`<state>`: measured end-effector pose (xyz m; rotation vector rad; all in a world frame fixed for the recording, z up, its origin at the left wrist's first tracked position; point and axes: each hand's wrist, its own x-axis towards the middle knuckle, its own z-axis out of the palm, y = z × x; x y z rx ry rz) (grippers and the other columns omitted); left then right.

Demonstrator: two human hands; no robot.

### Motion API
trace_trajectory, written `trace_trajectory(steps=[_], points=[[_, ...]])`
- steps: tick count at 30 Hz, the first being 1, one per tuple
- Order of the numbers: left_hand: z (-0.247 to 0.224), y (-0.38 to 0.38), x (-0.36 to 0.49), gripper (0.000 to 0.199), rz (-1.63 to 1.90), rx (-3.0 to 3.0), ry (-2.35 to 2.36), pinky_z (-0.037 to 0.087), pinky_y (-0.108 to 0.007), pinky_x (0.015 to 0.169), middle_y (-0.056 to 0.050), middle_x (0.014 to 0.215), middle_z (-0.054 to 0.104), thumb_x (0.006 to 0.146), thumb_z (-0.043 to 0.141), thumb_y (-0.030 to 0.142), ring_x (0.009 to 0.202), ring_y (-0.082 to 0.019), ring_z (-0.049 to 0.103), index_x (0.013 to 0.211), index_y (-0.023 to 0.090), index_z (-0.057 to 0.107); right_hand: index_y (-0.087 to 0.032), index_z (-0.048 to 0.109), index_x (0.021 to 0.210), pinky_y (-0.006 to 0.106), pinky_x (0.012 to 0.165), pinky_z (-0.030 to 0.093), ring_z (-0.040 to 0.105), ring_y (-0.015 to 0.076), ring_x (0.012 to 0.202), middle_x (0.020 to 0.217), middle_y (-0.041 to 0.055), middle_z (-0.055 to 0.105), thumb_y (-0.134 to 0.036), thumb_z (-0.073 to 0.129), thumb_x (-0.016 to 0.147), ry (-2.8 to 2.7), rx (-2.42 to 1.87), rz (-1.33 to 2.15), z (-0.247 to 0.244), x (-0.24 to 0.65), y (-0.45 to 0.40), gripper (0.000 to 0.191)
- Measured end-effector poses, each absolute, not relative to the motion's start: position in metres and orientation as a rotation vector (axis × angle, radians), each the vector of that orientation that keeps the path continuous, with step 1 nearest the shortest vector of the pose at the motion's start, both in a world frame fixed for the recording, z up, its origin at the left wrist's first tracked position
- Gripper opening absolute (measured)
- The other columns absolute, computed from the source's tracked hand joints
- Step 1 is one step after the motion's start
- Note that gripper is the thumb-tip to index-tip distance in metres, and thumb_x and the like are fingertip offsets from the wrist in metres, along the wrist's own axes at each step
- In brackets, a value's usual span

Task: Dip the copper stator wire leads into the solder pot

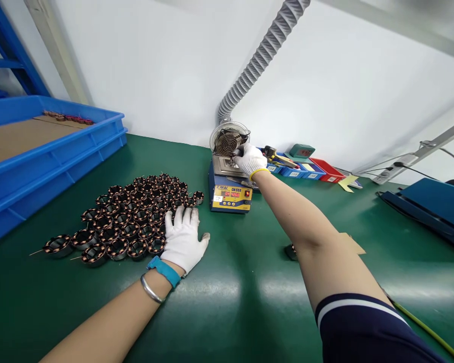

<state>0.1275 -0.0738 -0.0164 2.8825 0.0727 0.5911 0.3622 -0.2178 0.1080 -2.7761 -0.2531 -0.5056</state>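
Observation:
My left hand (183,241), in a white glove, lies with fingers spread at the right edge of a group of black motor stators (130,231) wound with copper wire. Its fingertips are beside the nearest stators; whether they touch cannot be made out. My right hand (250,159), also gloved, reaches forward over the yellow-fronted solder pot (232,197) with its red digital display. Its fingers are pinched on a small dark stator (236,153), mostly hidden by the glove, above the pot's metal top. Right behind it stands a round fan guard (228,144).
A grey ribbed hose (263,55) rises behind the pot. A blue crate (56,174) with cardboard and coils stands left. Small blue bins (291,172), a red bin (327,171) and tools sit back right. One stator (290,252) lies beside my right forearm.

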Motion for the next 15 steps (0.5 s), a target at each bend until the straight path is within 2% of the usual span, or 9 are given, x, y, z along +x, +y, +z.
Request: trace_trajectory(steps=[10, 15], points=[[-0.016, -0.074, 0.127, 0.063, 0.609, 2.884, 0.067, 0.013, -0.056, 0.112, -0.016, 0.135, 0.050, 0.082, 0.049, 0.041, 0.130, -0.036, 0.033, 0.133, 0.006, 0.046, -0.024, 0.063, 0.109, 0.044, 0.088, 0.048, 0.060, 0.0286, 0.103, 0.109, 0.0061, 0.066, -0.037, 0.060, 0.075, -0.266, -2.769, -0.483, 0.105, 0.356, -0.216, 0.037], [-0.016, -0.072, 0.128, 0.064, 0.628, 2.898, 0.047, 0.014, -0.056, 0.111, -0.016, 0.134, 0.050, 0.081, 0.049, 0.042, 0.130, -0.036, 0.033, 0.133, 0.005, 0.045, -0.022, 0.066, 0.107, 0.038, 0.087, 0.049, 0.062, 0.0251, 0.099, 0.103, 0.0053, 0.069, -0.038, 0.063, 0.073, -0.222, -2.583, -0.533, 0.118, 0.346, -0.228, 0.038]])
